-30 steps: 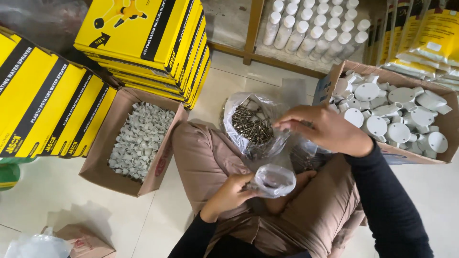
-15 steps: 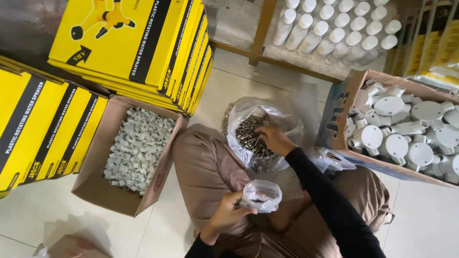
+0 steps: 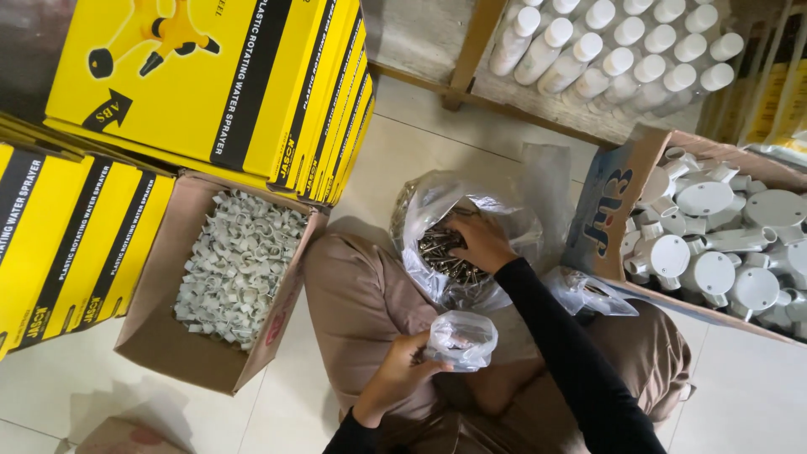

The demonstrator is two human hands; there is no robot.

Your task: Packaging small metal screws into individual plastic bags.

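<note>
My right hand (image 3: 481, 242) reaches into a large clear plastic bag (image 3: 437, 210) full of dark metal nails (image 3: 437, 252) that rests on the floor by my knee; its fingers are bent down among the nails, and what they hold is hidden. My left hand (image 3: 402, 368) grips a small clear plastic bag (image 3: 461, 338) over my lap, with a few small pieces inside. I sit on the tiled floor in brown trousers and black sleeves.
An open cardboard box of small white plastic clips (image 3: 239, 265) stands at my left. Stacks of yellow cartons (image 3: 210, 84) lie behind it. A box of white round pipe fittings (image 3: 714, 244) is at my right, with white bottles (image 3: 605, 50) on a shelf beyond.
My right hand went from above the large bag down into the nails. The left hand keeps the small bag, now a little lower over my lap.
</note>
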